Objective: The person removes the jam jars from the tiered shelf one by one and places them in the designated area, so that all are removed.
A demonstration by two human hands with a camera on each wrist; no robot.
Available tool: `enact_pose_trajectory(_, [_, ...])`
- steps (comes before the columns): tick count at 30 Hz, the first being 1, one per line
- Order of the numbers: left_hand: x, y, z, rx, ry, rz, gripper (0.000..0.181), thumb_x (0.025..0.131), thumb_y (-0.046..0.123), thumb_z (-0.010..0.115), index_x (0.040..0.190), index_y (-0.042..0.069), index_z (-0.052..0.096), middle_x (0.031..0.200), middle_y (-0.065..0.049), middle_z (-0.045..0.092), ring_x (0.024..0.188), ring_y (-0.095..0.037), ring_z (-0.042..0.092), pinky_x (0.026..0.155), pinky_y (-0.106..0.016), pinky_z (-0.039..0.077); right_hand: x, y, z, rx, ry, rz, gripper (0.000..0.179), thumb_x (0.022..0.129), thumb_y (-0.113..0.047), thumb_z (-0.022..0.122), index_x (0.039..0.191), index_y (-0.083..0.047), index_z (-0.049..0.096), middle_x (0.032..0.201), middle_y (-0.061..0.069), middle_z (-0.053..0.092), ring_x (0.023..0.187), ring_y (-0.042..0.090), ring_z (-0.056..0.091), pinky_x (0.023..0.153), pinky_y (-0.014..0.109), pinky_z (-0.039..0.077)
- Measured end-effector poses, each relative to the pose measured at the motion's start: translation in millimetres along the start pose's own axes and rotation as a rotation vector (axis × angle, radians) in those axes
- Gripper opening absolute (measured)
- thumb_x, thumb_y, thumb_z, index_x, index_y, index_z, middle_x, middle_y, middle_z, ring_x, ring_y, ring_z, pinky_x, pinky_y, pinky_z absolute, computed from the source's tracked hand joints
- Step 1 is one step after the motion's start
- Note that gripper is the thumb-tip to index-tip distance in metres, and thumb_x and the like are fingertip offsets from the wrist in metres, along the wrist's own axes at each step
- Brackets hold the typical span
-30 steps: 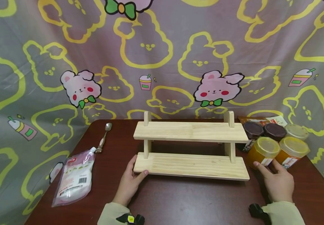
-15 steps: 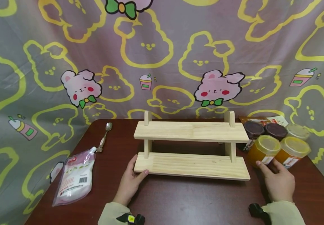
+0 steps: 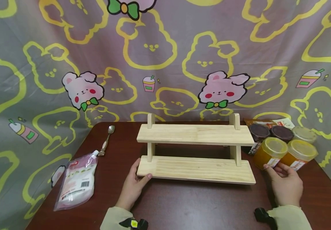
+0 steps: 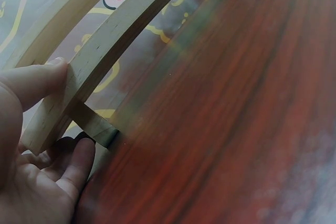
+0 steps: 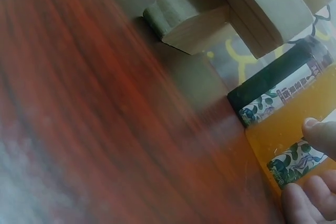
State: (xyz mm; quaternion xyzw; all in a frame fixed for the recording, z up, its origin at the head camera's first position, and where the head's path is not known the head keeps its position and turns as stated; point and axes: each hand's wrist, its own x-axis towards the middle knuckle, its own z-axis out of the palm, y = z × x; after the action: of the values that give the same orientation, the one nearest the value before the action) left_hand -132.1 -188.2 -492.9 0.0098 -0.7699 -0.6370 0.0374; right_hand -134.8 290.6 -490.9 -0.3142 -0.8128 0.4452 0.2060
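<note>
A two-tier wooden shelf [image 3: 195,169] of pale, bare wood stands mid-table. My left hand [image 3: 132,188] grips the left end of its lower board, thumb on top and fingers beneath, as the left wrist view shows. To the right of the shelf is a jar of orange contents with a yellowish lid [image 3: 270,153]. My right hand [image 3: 287,185] holds this jar at its near side, the thumb [image 5: 317,132] on its front and the other fingers curled by the label. Beside it a second orange jar [image 3: 300,155] stands close.
Two dark-lidded jars [image 3: 280,133] and a pale-lidded jar [image 3: 304,134] stand behind the orange ones, with a brown packet [image 3: 258,123] farther back. On the left lie a spouted pouch [image 3: 77,182] and a spoon [image 3: 106,140]. A patterned cloth [image 3: 177,80] hangs behind the table.
The orange jar at my right hand has shifted slightly back and to the right, the hand's fingertips moving with it. My left hand and the shelf look still.
</note>
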Motion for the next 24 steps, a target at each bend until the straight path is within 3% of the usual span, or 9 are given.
enact_pose_trajectory(3, [-0.1,-0.7,0.3,-0.007,-0.001,0.003,0.086,0.09,0.009,0.076,0.157,0.002,0.023,0.16,-0.022,0.029,0.145,-0.029,0.031,0.116,-0.045,0.027,-0.2,0.7,0.2,0.001,0.011,0.009,0.057,0.086,-0.039,0.079,0.123,0.002,0.062,0.077,-0.017,0.056,0.061,-0.013,0.042,0.053,0.01,0.037])
enact_pose_trajectory(5, [-0.1,-1.1,0.3,-0.014,-0.003,0.006,0.086,0.09,0.009,0.076,0.157,0.001,0.023,0.16,-0.022,0.029,0.144,-0.029,0.031,0.115,-0.045,0.028,-0.3,0.2,0.2,0.002,0.013,0.017,0.055,0.086,-0.039,0.079,0.12,0.001,0.062,0.074,-0.025,0.049,0.061,-0.012,0.042,0.053,0.011,0.037])
enact_pose_trajectory(7, [0.0,-1.2,0.2,-0.018,-0.005,0.007,0.087,0.09,0.009,0.076,0.157,0.001,0.023,0.16,-0.022,0.029,0.144,-0.029,0.031,0.115,-0.045,0.028,0.0,-0.1,0.4,-0.008,0.012,0.023,0.055,0.087,-0.04,0.078,0.12,0.002,0.062,0.074,-0.022,0.052,0.061,-0.014,0.042,0.053,0.01,0.037])
enact_pose_trajectory(14, [0.0,-2.5,-0.2,-0.018,-0.003,0.011,0.087,0.09,0.009,0.076,0.157,0.001,0.022,0.16,-0.023,0.029,0.144,-0.029,0.031,0.115,-0.045,0.027,0.9,-1.9,1.6,-0.036,0.007,0.019,0.056,0.089,-0.04,0.075,0.122,0.004,0.062,0.09,0.009,0.067,0.063,-0.014,0.04,0.053,0.01,0.036])
enact_pose_trajectory(24, [-0.1,-2.4,-0.5,-0.001,0.0,0.017,0.087,0.089,0.011,0.077,0.157,0.001,0.024,0.16,-0.021,0.03,0.144,-0.029,0.031,0.115,-0.044,0.028,0.8,-2.5,2.4,-0.034,-0.002,0.032,0.055,0.091,-0.039,0.073,0.122,0.003,0.061,0.088,0.006,0.065,0.065,-0.008,0.042,0.053,0.01,0.037])
